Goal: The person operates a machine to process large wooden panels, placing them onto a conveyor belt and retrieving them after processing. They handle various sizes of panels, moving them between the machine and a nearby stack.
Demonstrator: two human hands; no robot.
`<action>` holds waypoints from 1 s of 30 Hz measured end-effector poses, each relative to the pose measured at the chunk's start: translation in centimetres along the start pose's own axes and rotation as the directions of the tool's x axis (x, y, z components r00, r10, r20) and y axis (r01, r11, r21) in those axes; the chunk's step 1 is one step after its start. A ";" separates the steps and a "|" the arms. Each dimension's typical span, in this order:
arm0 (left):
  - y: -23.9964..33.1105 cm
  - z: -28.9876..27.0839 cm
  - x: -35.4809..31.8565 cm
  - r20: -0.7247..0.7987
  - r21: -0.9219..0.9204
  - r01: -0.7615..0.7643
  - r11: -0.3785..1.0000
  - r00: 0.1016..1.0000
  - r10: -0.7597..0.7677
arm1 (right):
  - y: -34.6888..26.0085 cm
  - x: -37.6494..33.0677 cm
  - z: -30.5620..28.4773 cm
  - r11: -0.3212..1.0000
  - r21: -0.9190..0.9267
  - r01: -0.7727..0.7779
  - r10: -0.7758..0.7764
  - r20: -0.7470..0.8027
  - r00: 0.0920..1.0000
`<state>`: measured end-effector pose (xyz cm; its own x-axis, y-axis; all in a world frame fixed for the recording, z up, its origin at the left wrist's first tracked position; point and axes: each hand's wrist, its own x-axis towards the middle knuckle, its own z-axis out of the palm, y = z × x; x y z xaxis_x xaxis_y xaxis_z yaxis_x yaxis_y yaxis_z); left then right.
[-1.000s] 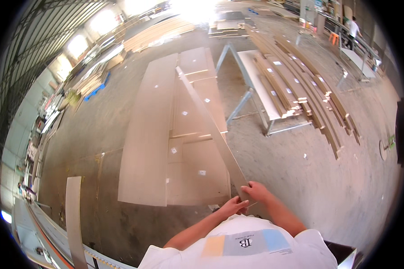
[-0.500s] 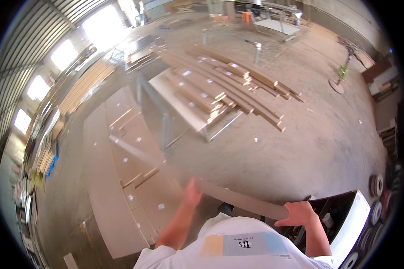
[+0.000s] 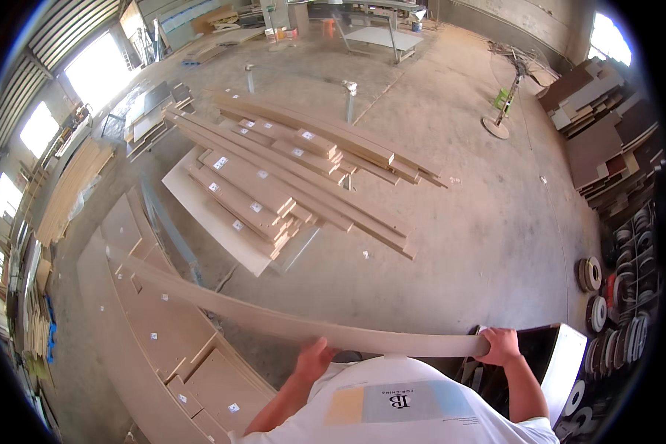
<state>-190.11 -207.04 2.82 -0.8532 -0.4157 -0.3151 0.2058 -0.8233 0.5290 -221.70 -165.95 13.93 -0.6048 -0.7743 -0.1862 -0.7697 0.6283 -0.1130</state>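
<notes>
A long, narrow light-brown board [image 3: 274, 321] stretches across my front, its far end out to the left over a panel stack and blurred. My left hand [image 3: 316, 358] grips its lower edge near the middle of my body, the fingers partly hidden and a little smeared. At the board's right end my right hand [image 3: 500, 346] is closed round it, thumb and fingers on opposite faces. Beneath the board's left part lie flat brown panels [image 3: 229, 374] with small white labels.
Ahead, stacks of long labelled boards [image 3: 274, 174] rest on a pale sheet [image 3: 233, 240] over a metal stand. An open dark box with a white side [image 3: 567, 374] stands at my right. Edge-banding rolls [image 3: 616, 339] and leaning panels [image 3: 607, 140] line the right side.
The board has swung forward and its left part now lies more across my view. My right hand has shifted slightly right. The whole view has turned to the right.
</notes>
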 end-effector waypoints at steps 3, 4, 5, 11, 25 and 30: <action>2.4 1.1 6.0 0.012 0.195 0.024 0.980 1.000 -0.027 | 0.7 2.3 1.2 0.997 0.045 -0.065 0.066 -0.018 0.998; 3.0 1.5 8.7 0.048 0.299 -0.046 0.953 0.998 0.034 | 0.7 3.5 1.3 0.996 0.062 -0.062 0.066 -0.053 0.996; 3.4 2.0 11.0 0.060 0.294 -0.061 0.954 0.997 0.045 | 0.9 4.5 1.6 0.995 0.079 -0.059 0.066 -0.087 0.994; 4.6 7.5 27.7 -0.020 0.045 -0.009 0.999 1.000 0.010 | 3.7 12.2 1.2 0.952 0.186 -0.244 0.262 -0.078 0.962; 5.4 20.4 67.7 -0.273 0.062 -0.168 0.984 0.945 0.179 | 16.6 45.6 -6.1 0.897 0.311 -0.314 0.320 0.033 0.947; 1.7 21.5 71.3 -0.237 0.183 -0.118 0.976 0.958 0.161 | 18.5 54.8 -6.5 0.912 0.299 -0.281 0.258 0.114 0.959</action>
<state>-260.88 -229.78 -1.79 -0.6706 -0.6223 -0.4038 0.2142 -0.6836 0.6977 -270.37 -197.21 7.97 -0.7554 -0.5721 -0.3193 -0.4707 0.8129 -0.3429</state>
